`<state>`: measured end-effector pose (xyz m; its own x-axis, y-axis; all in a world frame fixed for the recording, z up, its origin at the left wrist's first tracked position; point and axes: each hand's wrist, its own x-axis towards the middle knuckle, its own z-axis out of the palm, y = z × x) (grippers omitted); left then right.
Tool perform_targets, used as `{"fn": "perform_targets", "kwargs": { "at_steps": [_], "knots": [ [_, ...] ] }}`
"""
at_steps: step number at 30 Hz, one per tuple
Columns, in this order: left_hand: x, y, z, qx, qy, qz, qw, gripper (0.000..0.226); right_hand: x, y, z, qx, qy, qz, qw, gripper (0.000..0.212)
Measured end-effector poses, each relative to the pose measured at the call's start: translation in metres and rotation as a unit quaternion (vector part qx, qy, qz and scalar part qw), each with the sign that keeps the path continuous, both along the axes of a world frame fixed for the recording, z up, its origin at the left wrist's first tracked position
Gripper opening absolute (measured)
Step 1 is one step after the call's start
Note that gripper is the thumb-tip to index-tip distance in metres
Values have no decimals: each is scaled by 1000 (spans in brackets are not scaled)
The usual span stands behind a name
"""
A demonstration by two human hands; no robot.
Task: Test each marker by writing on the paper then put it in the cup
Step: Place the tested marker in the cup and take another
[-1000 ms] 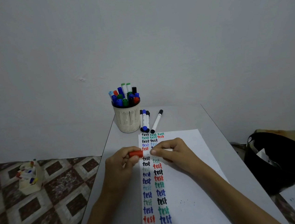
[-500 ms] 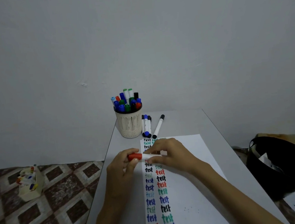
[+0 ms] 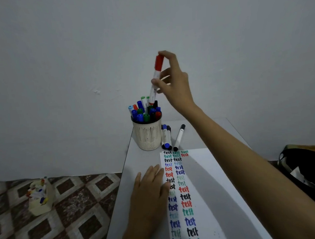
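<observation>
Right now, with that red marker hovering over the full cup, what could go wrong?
1. The cup is crowded with markers, so the red marker in the right hand may catch on their tops instead of sliding in.
2. Forcing it could tip the cup onto the loose markers beside it; the left hand rests at the edge of the paper, not steadying the cup.

**Handwritten text on the paper [image 3: 200, 159].**
The single word "test" is repeated in lowercase down two long columns along the sheet's left edge, with a short third column of two entries at the top. Entries are in black, blue, red and green ink; several pale green and light-blue ones are too faint to read clearly. The left hand [image 3: 149, 192] covers the first letters of one black entry in the left column.
</observation>
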<state>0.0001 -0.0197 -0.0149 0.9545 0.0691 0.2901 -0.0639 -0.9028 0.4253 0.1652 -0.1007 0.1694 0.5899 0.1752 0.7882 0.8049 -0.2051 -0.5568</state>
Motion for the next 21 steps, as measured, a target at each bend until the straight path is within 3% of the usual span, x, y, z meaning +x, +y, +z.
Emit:
{"fn": "perform_targets", "kwargs": {
  "at_steps": [4, 7, 9, 15, 18, 19, 21],
  "knots": [
    [0, 1, 0, -1, 10, 4, 1000, 49, 9, 24, -24, -109, -1, -23, 994, 58],
    [1, 2, 1, -2, 14, 0, 1000, 50, 18, 28, -48, -189, 11, -48, 981, 36],
    [1, 2, 0, -3, 12, -3, 1000, 50, 21, 28, -58, -188, 13, -54, 981, 25],
    [1, 4, -2, -11, 8, -9, 1000, 52, 19, 14, -66, -169, 22, -24, 985, 31],
    [1, 3, -2, -16, 5, -9, 1000, 57, 25, -10, -90, -59, 92, -55, 992, 44],
    [2, 3, -3, -16, 2, -10, 1000, 59, 29, -20, -102, -72, 133, -86, 985, 48],
    [2, 3, -3, -18, -9, -11, 1000, 60, 35, -37, -126, -212, 207, -146, 944, 43]
  ]
}}
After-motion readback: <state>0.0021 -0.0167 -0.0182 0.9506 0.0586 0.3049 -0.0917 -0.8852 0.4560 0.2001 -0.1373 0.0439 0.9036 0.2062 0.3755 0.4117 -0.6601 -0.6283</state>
